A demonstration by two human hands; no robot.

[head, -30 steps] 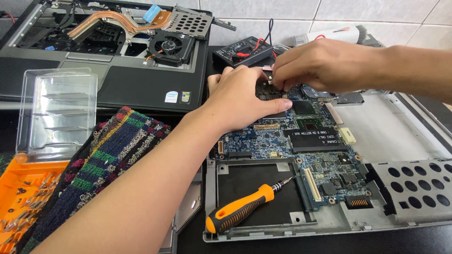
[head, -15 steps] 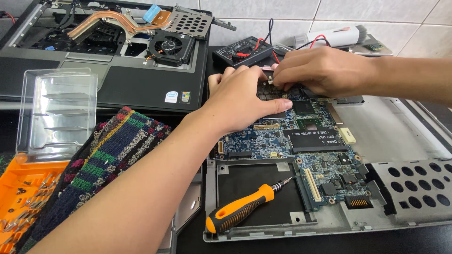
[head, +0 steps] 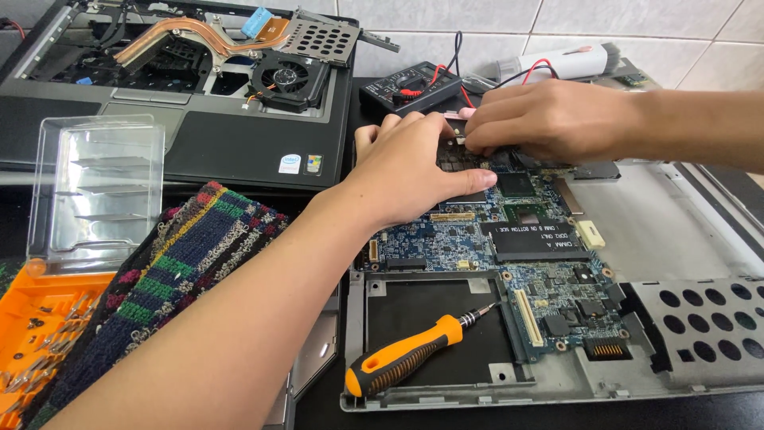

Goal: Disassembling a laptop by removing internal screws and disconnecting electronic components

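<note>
- Two hands meet over the far edge of the blue motherboard (head: 509, 263), which lies in an opened grey laptop base (head: 676, 239) on the dark bench (head: 318, 410).
- The motherboard's long axis runs from the hands at the far side down toward the near edge of the base; its gold edge connector points at the near right.
- The left hand (head: 414, 171) lies palm down on the motherboard's far left corner, thumb stretched right along the board; its fingers are curled over a small dark part, and I cannot tell whether they grip it.
- The right hand (head: 549, 119) comes in from the right, knuckles up, its fingers bunched narrow and pinching at the same dark part, just touching the left hand's fingertips.
- An orange-handled screwdriver (head: 414, 354) rests in the empty bay at the motherboard's near left, tip pointing up-right at the board.
- A black multimeter (head: 410, 86) with red and black leads sits just beyond the motherboard.
- A second stripped laptop (head: 199, 95) lies well left of the motherboard, past its far corner.
- A woven striped cloth (head: 191, 255), a clear plastic lid (head: 95, 187) and an orange bit tray (head: 40, 326) lie left of the motherboard.
</note>
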